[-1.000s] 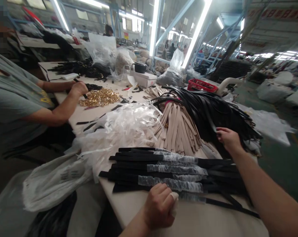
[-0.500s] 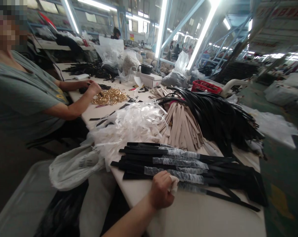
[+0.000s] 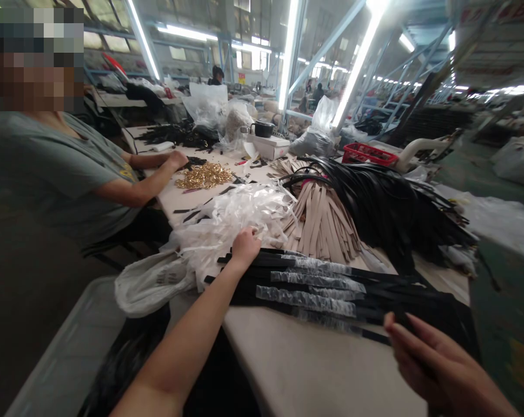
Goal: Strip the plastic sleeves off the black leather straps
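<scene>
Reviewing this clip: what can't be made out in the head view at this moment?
Head view:
- right hand: cut off by the bottom edge, fingers slightly blurred.
- left hand: the back of the hand hides its fingertips, so any grip on the white plastic sheeting is unclear.
- black straps: partly hidden under clear film.
- gold metal fittings: too small to tell their shapes.
- co-worker's hand: anything held is too small to tell.

Along the near edge of the worktop (image 3: 314, 359) lie plastic-wrapped straps (image 3: 314, 289). Behind them sit a heap of strips (image 3: 320, 220) and, to its right, a pile of long straps (image 3: 388, 214). Left of the strips lies plastic sheeting (image 3: 231, 223), with metal buckles (image 3: 204, 175) beyond it, before a seated co-worker (image 3: 57, 168).
</scene>
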A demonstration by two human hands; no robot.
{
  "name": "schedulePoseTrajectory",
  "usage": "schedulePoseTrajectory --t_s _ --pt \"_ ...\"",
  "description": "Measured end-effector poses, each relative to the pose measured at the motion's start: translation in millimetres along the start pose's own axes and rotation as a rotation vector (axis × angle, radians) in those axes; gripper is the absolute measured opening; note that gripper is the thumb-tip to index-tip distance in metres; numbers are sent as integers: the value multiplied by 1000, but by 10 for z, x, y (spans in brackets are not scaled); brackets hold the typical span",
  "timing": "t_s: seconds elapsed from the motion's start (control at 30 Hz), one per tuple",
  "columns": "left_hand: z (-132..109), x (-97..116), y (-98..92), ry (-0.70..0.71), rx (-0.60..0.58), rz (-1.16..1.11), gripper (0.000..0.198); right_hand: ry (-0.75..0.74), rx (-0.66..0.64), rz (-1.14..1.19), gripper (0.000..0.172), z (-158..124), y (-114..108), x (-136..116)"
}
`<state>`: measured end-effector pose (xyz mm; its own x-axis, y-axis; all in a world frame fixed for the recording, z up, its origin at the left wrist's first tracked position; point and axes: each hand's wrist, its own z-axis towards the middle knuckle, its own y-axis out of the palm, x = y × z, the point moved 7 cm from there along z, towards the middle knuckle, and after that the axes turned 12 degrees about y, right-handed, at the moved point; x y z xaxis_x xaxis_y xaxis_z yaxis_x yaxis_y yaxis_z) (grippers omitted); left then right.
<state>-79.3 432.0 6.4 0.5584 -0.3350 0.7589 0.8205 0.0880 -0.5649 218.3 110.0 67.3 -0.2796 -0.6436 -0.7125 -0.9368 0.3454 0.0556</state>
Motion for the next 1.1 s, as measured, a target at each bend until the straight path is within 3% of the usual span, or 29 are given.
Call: schedulePoseTrajectory --t_s 0.1,0.17,0.3,0.4,0.5,0.67,0.83,0.97,1.1 --pt "130 -72 116 -48 -40 -86 9 76 -161 59 42 142 516 210" --pt "164 -74 148 -81 -37 -174 7 65 -214 64 45 218 722 288" --pt "173 -35 106 -193 3 -433 18 44 -266 22 44 288 844 373" --pt "53 58 65 -311 3 -664 23 27 -249 -55 43 320 863 372" --pt "-275 247 78 -419 -47 -859 22 -45 -236 -89 43 375 949 290" --pt "-1124 584 211 -549 -142 -1061 23 -181 -160 -116 49 570 1159 165" --pt "-1796 710 351 -677 -144 -1280 25 -311 -12 -245 45 748 1331 194" --pt "-2057 683 403 -696 -132 -1286 27 -330 11 -305 33 756 1436 314" --pt "-2078 585 404 -629 -112 -1154 32 -358 54 -396 24 694 1458 429"
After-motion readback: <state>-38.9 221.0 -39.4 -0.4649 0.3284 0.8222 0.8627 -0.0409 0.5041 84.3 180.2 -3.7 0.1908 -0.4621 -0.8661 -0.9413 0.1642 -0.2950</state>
